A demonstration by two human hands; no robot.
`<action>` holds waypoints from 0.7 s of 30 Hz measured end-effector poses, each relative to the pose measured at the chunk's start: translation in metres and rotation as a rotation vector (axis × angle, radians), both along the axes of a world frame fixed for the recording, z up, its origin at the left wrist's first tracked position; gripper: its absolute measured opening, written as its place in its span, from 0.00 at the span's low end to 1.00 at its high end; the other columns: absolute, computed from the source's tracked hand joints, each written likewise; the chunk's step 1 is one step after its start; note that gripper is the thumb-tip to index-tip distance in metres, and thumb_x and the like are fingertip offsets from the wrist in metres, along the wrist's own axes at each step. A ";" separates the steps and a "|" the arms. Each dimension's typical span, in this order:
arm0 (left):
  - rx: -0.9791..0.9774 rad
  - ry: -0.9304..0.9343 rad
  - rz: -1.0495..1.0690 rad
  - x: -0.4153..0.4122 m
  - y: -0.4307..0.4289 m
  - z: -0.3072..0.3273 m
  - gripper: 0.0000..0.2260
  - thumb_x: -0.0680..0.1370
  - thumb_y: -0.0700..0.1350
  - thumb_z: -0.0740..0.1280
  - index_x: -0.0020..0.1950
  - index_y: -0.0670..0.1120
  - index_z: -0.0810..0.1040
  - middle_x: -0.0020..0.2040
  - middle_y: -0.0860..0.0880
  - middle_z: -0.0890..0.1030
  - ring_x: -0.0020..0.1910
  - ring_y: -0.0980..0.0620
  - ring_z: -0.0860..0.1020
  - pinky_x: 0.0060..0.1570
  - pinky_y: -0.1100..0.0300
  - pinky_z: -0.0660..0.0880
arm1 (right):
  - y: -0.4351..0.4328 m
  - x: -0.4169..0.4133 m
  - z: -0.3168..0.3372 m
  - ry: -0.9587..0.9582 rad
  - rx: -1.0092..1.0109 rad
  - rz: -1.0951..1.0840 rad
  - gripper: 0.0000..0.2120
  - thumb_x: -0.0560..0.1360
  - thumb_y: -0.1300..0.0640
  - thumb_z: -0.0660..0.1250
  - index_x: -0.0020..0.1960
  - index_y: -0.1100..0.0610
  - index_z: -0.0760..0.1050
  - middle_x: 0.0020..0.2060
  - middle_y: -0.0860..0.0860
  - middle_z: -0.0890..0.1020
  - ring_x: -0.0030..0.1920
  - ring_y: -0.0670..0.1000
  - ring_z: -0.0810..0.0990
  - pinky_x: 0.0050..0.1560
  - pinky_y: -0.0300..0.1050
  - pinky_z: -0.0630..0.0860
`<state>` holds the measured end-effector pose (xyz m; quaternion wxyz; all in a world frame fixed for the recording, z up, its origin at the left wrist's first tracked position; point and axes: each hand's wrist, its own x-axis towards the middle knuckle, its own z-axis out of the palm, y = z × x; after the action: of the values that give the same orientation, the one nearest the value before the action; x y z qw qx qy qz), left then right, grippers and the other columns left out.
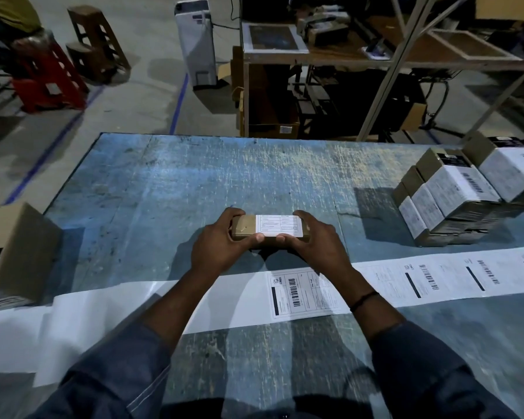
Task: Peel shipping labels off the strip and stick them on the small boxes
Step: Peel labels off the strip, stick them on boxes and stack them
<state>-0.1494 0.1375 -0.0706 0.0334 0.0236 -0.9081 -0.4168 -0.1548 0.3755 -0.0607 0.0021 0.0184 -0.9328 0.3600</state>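
A small brown box (243, 227) is held just above the blue table (170, 189) at its middle. A white shipping label (279, 225) covers the right part of its top face. My left hand (221, 243) grips the box's left end and my right hand (315, 240) grips its right end, both thumbs on the near edge. The label strip (303, 290) runs across the table under my forearms, with printed labels from the middle to the right and bare white backing (109, 303) to the left.
A stack of labelled small boxes (463, 192) stands at the table's right. A larger cardboard box (15, 246) sits at the left edge. Beyond the table are a metal rack (384, 58), plastic stools (52, 77) and a white machine (197, 40).
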 end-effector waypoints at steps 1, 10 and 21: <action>0.012 -0.001 -0.017 0.000 -0.002 0.001 0.26 0.70 0.64 0.78 0.64 0.60 0.75 0.53 0.58 0.84 0.49 0.54 0.83 0.47 0.55 0.82 | 0.003 0.000 0.000 -0.005 0.027 0.020 0.31 0.73 0.38 0.75 0.71 0.45 0.72 0.60 0.48 0.85 0.58 0.51 0.83 0.56 0.49 0.80; 0.238 0.040 -0.192 -0.003 -0.023 -0.008 0.23 0.72 0.47 0.81 0.63 0.58 0.77 0.59 0.59 0.84 0.59 0.57 0.82 0.57 0.50 0.83 | 0.032 -0.004 -0.001 -0.010 -0.210 0.195 0.24 0.74 0.56 0.78 0.67 0.44 0.75 0.64 0.45 0.81 0.64 0.46 0.79 0.51 0.29 0.78; -0.250 0.309 -0.294 0.007 -0.017 -0.020 0.27 0.75 0.56 0.74 0.73 0.57 0.74 0.67 0.56 0.79 0.68 0.50 0.72 0.65 0.47 0.73 | 0.031 0.007 -0.025 0.244 0.163 0.273 0.34 0.70 0.49 0.78 0.72 0.49 0.67 0.74 0.49 0.67 0.74 0.55 0.66 0.73 0.53 0.67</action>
<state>-0.1421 0.1204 -0.0909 0.1135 -0.1773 -0.9304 -0.3001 -0.1482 0.4069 -0.0861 0.0647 0.1884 -0.9405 0.2754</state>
